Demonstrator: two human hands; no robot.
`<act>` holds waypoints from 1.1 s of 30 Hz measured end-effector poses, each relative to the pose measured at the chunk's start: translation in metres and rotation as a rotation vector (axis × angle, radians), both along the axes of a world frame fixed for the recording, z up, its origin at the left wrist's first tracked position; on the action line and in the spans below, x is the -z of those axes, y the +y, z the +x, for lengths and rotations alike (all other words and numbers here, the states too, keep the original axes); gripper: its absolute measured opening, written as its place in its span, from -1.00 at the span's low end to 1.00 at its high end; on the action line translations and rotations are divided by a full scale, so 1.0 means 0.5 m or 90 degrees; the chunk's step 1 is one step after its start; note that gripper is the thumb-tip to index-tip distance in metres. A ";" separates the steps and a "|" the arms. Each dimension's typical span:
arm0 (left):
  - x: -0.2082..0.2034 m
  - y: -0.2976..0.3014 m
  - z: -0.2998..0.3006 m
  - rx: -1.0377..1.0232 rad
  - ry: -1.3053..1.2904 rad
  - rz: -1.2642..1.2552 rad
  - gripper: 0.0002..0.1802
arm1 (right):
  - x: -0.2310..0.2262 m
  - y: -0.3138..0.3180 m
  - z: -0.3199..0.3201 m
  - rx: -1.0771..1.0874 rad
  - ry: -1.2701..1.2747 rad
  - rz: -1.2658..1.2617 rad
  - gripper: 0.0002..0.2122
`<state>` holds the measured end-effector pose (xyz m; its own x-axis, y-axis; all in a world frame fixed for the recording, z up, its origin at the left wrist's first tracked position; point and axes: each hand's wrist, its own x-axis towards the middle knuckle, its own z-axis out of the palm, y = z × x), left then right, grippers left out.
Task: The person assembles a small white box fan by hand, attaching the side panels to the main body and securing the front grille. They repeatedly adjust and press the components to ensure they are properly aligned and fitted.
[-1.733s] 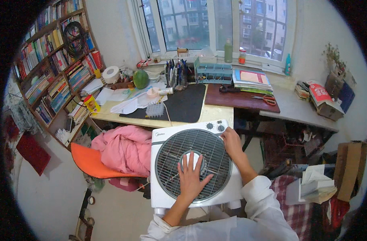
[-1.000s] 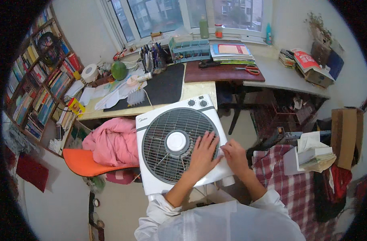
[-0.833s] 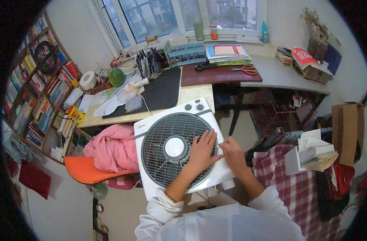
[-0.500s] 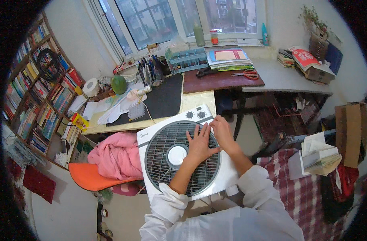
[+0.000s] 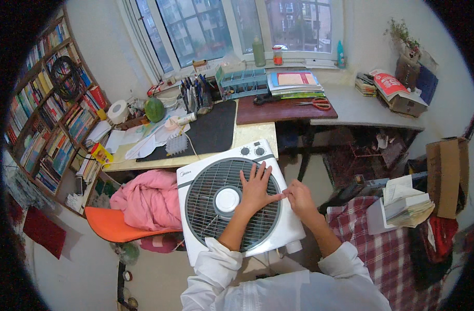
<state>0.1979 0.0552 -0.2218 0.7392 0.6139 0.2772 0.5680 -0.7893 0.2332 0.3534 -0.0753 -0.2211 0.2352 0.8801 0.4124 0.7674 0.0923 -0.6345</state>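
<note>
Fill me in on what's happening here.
A person in white sleeves is working on a white box fan, its grille in place and facing them. The left hand is spread on the grille, and the right hand has its fingertips drawn together at the fan's right side; whether they hold anything small is unclear. An orange chair stands to the left.

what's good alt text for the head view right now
A person's left hand lies spread on the round grille of a white box fan while the right hand, fingers curled, is at its right side. A cluttered desk and window stand beyond, with a bookcase at left.
</note>
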 end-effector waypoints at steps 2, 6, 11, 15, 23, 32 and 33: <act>-0.001 -0.005 -0.006 0.019 0.001 0.002 0.27 | -0.020 -0.015 -0.003 -0.021 0.044 0.015 -0.90; -0.002 -0.019 -0.013 0.044 -0.010 0.016 0.27 | -0.006 0.050 0.001 0.023 -0.020 0.038 -0.89; -0.011 -0.020 -0.006 0.027 0.003 -0.010 0.44 | 0.010 0.194 0.015 0.056 -0.065 0.089 -0.91; -0.021 -0.025 -0.009 0.023 0.004 -0.006 0.53 | 0.002 0.249 0.011 0.070 -0.075 0.114 -0.91; -0.001 -0.011 -0.008 0.010 0.013 -0.007 0.42 | 0.024 0.149 -0.008 0.080 -0.060 0.102 -0.92; 0.019 0.008 -0.016 0.038 -0.038 -0.037 -0.14 | -0.004 -0.109 -0.085 0.024 -0.046 0.013 -0.94; 0.011 0.001 -0.014 0.038 -0.039 -0.018 -0.16 | -0.010 -0.125 -0.093 0.024 -0.027 -0.010 -0.94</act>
